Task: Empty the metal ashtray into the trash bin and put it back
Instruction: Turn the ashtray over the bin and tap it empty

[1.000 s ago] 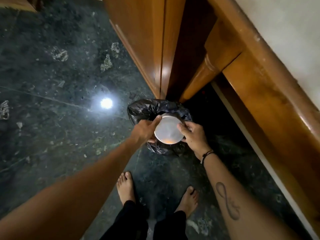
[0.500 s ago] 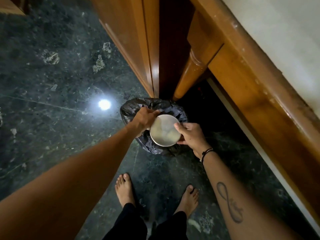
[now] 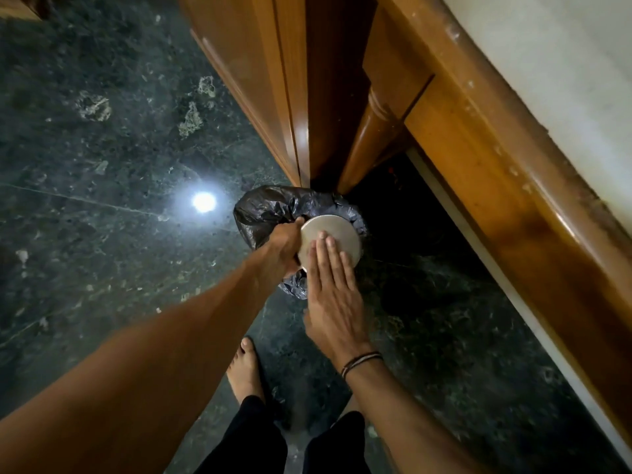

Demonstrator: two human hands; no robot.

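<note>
Your left hand [image 3: 282,249] grips the ashtray [image 3: 337,239] upturned over the bin [image 3: 263,208], your right hand [image 3: 333,295] lies flat and open on its base, so emptying is underway and returning it remains.

Dark green marble floor [image 3: 102,268] carries the black-bagged trash bin [image 3: 263,210] by the wooden furniture leg [image 3: 369,145], bare feet [image 3: 244,371] planted nearby.

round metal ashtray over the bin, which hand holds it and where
The left hand grips the round silver metal ashtray by its left rim, above the black-bagged trash bin. The right hand lies flat, fingers on its upturned base, not gripping.
</note>
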